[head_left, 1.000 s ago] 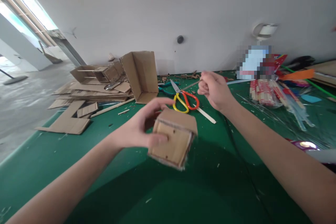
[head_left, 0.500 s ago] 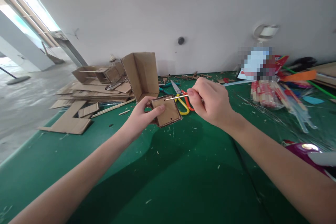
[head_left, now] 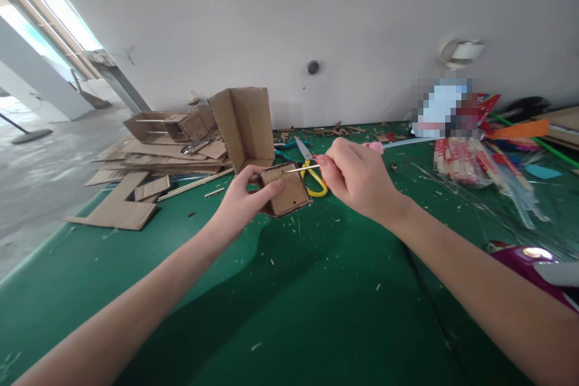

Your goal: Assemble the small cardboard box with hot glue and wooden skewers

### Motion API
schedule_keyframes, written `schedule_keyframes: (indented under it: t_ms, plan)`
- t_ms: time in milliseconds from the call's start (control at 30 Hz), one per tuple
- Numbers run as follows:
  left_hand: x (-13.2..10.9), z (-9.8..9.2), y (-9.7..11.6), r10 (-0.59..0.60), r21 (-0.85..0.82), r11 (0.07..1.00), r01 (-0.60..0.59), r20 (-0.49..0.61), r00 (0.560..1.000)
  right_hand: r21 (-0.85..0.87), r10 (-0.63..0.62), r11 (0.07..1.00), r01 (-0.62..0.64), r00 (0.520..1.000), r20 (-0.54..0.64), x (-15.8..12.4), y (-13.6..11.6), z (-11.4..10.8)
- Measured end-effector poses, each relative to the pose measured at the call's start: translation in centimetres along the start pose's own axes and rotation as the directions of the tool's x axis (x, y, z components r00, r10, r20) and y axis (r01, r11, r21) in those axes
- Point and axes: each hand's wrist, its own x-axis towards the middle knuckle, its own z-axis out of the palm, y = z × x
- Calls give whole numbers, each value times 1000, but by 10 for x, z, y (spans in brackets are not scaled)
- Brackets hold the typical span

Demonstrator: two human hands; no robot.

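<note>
My left hand (head_left: 242,202) is closed round a small square cardboard box (head_left: 287,192), holding it just above the green table (head_left: 294,313), thumb across its front face. That face has small punched holes. My right hand (head_left: 357,178) pinches a thin wooden stick (head_left: 301,167) between thumb and forefinger. The stick's tip touches the upper part of the box's face. Behind the box lie scissors with a yellow handle (head_left: 312,175), partly hidden by my right hand.
A tall open cardboard piece (head_left: 242,126) and stacked flat cardboard (head_left: 154,160) fill the back left. Cardboard offcuts (head_left: 117,214) lie near the left edge. Bundled sticks in plastic (head_left: 461,163) and coloured craft items sit at the back right. A purple object (head_left: 529,256) is at the right edge.
The box has gone from close to the camera to farther out by the scissors. My right hand brought the stick to the box's face and has edged it further left.
</note>
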Motion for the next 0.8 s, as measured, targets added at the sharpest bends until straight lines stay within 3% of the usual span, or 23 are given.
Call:
schedule_keyframes:
  t_ms: [800]
  plan:
    - [1, -2, -4, -26, 10, 1000, 26, 22, 999, -59, 15, 998, -18, 998, -54, -5, 0, 9]
